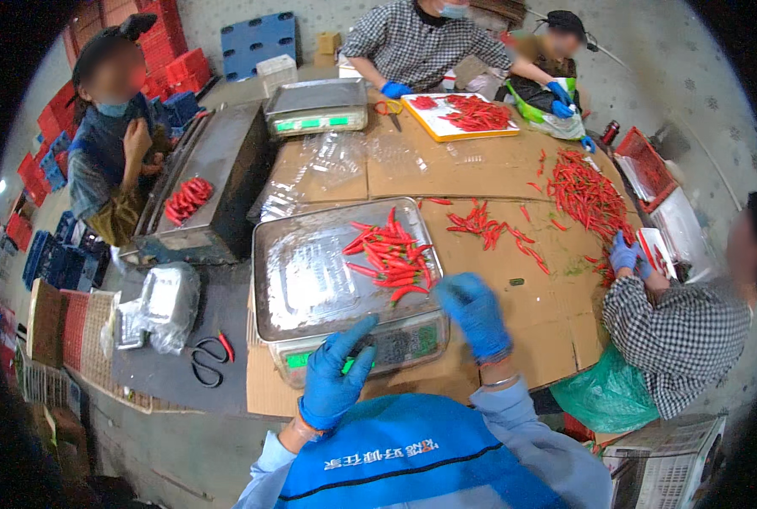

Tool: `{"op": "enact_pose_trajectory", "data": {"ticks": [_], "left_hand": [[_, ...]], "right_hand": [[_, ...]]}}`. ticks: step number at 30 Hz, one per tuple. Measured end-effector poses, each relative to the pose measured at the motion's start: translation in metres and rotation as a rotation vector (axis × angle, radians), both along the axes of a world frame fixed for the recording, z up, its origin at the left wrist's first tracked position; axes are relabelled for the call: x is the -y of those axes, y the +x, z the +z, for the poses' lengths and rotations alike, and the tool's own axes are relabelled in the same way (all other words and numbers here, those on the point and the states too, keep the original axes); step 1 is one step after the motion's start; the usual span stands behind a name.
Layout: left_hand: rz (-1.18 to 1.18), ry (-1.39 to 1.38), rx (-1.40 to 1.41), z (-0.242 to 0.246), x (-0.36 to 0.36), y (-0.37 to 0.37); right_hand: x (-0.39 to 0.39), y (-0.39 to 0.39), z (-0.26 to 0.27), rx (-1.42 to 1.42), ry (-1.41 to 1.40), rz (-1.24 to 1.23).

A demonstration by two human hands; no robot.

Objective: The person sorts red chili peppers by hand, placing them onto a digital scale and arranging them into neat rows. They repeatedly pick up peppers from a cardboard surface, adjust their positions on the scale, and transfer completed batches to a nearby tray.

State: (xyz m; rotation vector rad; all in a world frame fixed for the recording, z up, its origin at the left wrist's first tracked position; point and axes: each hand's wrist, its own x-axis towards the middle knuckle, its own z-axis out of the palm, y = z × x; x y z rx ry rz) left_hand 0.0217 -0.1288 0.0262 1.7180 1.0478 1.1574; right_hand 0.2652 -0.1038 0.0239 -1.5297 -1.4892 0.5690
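My left hand (338, 375), in a blue glove, hovers by the front edge of a digital scale (289, 280), its fingers apart and nothing seen in them. Red chili peppers (388, 254) lie heaped on the right half of the scale's metal pan. My right hand (474, 313), also gloved in blue, is at the pan's right front corner; it is blurred, its fingers bent, and whether it holds anything is hidden. Loose red chilies (480, 223) lie on the cardboard table cover (531, 305) behind and right of the scale.
A large chili pile (585, 191) lies at right, where a co-worker's gloved hands (625, 254) work. A second scale (316, 105), clear plastic trays (334, 156), and a chili tray (474, 130) stand behind. At left are a metal machine (225, 165) with chilies and black-handled scissors (210, 366).
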Motion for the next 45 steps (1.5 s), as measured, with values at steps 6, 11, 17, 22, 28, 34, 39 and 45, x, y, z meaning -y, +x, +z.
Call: {"op": "enact_pose_trajectory", "data": {"ticks": [6,11,17,22,28,34,39,45], "left_hand": [[-0.085,0.044,-0.143,-0.003,-0.005,0.006],[-0.166,0.245,-0.252,-0.007,-0.003,0.012],[-0.375,0.251,-0.363,-0.023,0.010,0.012],[-0.344,0.319,-0.358,-0.038,0.011,0.013],[-0.387,0.267,-0.370,-0.041,0.009,0.016],[-0.364,0.277,-0.279,-0.042,0.008,0.014],[-0.394,0.247,-0.298,-0.041,0.007,0.013],[-0.344,0.256,-0.235,-0.033,0.003,0.008]], "right_hand": [[-0.014,0.043,0.005,0.196,0.129,-0.244],[-0.025,0.009,-0.013,0.318,0.152,-0.053],[-0.043,-0.004,-0.021,0.443,0.167,-0.043],[-0.042,0.000,-0.024,0.516,0.205,-0.023],[-0.045,-0.003,-0.026,0.490,0.109,-0.046],[-0.058,0.000,-0.042,0.609,0.081,-0.090],[-0.063,-0.001,-0.052,0.602,0.124,-0.090],[-0.056,-0.010,-0.035,0.474,0.093,-0.034]]}}
